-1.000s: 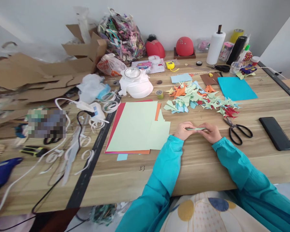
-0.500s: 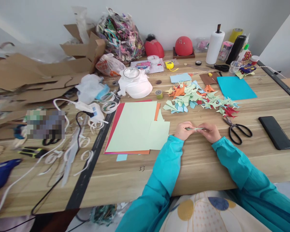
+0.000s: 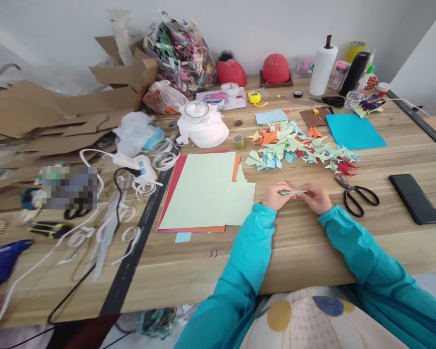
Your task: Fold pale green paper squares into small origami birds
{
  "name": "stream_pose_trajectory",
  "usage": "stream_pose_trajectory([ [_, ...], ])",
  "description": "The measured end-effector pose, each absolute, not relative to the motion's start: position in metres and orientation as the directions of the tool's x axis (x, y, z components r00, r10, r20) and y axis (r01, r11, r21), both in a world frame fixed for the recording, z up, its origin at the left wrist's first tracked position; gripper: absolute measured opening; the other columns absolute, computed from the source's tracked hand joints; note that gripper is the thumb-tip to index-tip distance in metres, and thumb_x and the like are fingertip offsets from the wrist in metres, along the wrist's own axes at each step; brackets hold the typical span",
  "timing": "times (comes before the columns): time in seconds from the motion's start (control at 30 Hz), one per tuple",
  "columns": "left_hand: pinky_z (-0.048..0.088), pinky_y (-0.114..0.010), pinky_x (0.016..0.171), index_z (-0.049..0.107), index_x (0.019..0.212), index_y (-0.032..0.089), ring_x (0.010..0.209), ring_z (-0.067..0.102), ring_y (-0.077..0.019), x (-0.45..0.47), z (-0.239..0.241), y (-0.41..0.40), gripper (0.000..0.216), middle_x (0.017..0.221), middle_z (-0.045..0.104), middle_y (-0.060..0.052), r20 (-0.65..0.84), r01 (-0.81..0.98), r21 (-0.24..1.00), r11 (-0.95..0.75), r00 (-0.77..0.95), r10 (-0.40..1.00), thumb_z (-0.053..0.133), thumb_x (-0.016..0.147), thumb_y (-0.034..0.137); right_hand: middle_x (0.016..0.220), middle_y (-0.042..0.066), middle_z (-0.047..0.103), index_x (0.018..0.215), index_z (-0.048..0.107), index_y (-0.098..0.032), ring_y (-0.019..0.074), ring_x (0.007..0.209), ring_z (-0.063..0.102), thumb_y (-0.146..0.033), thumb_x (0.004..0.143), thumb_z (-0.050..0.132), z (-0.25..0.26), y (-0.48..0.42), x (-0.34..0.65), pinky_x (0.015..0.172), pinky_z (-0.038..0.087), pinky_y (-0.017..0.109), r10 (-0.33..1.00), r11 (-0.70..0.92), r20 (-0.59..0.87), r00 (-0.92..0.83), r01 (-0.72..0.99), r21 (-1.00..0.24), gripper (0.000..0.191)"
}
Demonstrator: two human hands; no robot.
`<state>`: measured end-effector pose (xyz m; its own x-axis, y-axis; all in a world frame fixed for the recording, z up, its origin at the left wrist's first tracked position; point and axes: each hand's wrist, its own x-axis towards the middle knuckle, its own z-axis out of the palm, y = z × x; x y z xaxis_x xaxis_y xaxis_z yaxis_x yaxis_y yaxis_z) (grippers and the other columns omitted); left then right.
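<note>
Between my two hands is a small folded piece of pale green paper (image 3: 293,192), seen almost edge-on. My left hand (image 3: 276,196) is closed on its left end, and my right hand (image 3: 316,198) pinches the right end. Both hands rest low over the wooden table (image 3: 298,242). Just beyond them lies a heap of folded paper cranes (image 3: 287,141) in green, orange, blue and red. To the left, pale green sheets (image 3: 203,189) are stacked over red and orange ones. Black-handled scissors (image 3: 359,195) lie right of my right hand.
A black phone (image 3: 415,198) lies at the right, with turquoise paper (image 3: 355,132) behind it. A green spool (image 3: 238,141) stands near a white lidded bundle (image 3: 203,126). Cables, a power strip (image 3: 140,167), a blue glue gun (image 3: 3,261) and cardboard (image 3: 65,106) crowd the left side.
Both hands stay in the same place, still holding the folded paper. Its visible edge shifts very slightly between the fingers.
</note>
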<state>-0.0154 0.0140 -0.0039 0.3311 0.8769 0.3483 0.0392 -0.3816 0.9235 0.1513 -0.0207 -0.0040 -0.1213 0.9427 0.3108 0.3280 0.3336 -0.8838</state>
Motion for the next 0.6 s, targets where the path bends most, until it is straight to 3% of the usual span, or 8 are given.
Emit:
stream_pose_trajectory([
  [0.17,0.049,-0.031,0.075,0.069,0.080,0.015,0.078,0.062,-0.0173,-0.0171,-0.0016,0.0142,0.022,0.083,0.067,-0.008,0.383,0.072,0.899,-0.433,0.354,0.853,0.072,0.064,0.030,0.079,0.006,0.069,0.086,0.067,-0.019,0.0180,0.071,0.065,-0.038,0.074,0.064,-0.0054,-0.0192,0.1527,0.064,0.053,0.030,0.954,0.301,0.288,-0.086,0.276,-0.913,0.023],
  [0.37,0.050,-0.031,0.077,0.069,0.082,0.015,0.080,0.062,-0.0168,-0.0166,-0.0047,0.0159,0.018,0.084,0.067,-0.008,0.403,0.109,0.869,-0.482,0.408,0.819,0.065,0.073,0.029,0.079,0.007,0.069,0.086,0.066,-0.018,0.0187,0.069,0.065,-0.039,0.073,0.064,-0.0067,-0.0186,0.1534,0.064,0.055,0.032,0.961,0.277,0.264,-0.086,0.228,-0.933,0.024],
  [0.6,0.049,-0.027,0.071,0.069,0.076,0.014,0.074,0.060,-0.0140,-0.0161,-0.0029,0.0154,0.014,0.077,0.065,-0.006,0.398,0.098,0.869,-0.485,0.443,0.803,0.061,0.076,0.026,0.081,0.007,0.069,0.089,0.065,-0.018,0.0180,0.071,0.066,-0.036,0.075,0.063,-0.0078,-0.0187,0.1547,0.063,0.055,0.030,0.953,0.304,0.284,-0.109,0.289,-0.908,0.023],
])
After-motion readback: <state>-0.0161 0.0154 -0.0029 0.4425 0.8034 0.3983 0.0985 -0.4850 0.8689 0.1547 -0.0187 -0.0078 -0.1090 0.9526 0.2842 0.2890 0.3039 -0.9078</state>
